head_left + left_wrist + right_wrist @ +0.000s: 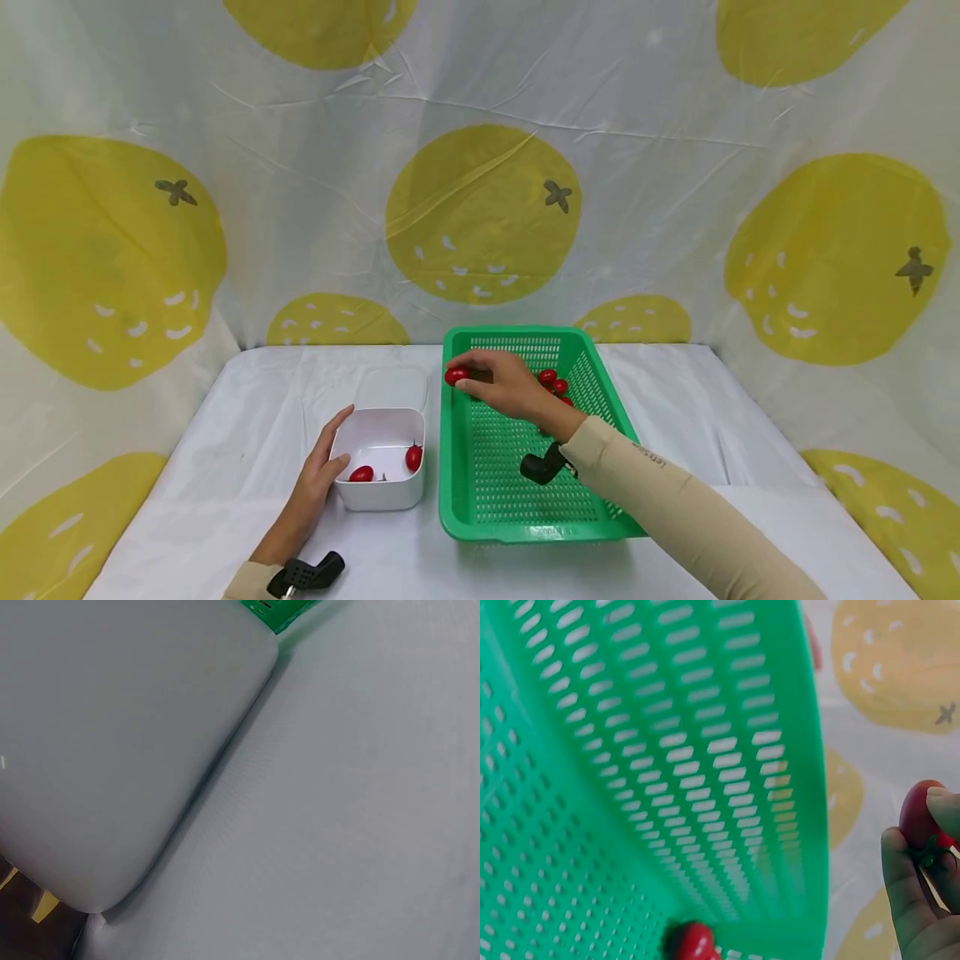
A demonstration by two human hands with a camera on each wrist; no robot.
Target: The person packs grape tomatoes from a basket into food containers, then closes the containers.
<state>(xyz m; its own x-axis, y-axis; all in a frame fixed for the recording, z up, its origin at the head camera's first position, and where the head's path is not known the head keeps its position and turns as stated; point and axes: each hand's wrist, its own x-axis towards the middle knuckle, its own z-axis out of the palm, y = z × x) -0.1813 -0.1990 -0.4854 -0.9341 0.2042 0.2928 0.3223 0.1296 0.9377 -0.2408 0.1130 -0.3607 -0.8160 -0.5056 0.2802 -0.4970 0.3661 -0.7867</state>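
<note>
My right hand [504,385] pinches a red cherry tomato [457,377] between thumb and fingers over the left rim of the green basket [540,533]. The right wrist view shows that cherry tomato [921,814] with its green stem end towards the palm. Several more cherry tomatoes [547,377] lie in the basket's right half, partly hidden by my right wrist. My left hand [318,467] rests against the left side of a white square container [378,497], fingers along its rim and thumb over the edge. Inside are a cherry tomato [362,474] at the front left and another [413,457] on the right.
A pale translucent lid [392,387] lies on the white cloth just behind the container. The basket stands close to the container's right side. A curtain [645,208] printed with yellow fruit surrounds the table at the back and sides.
</note>
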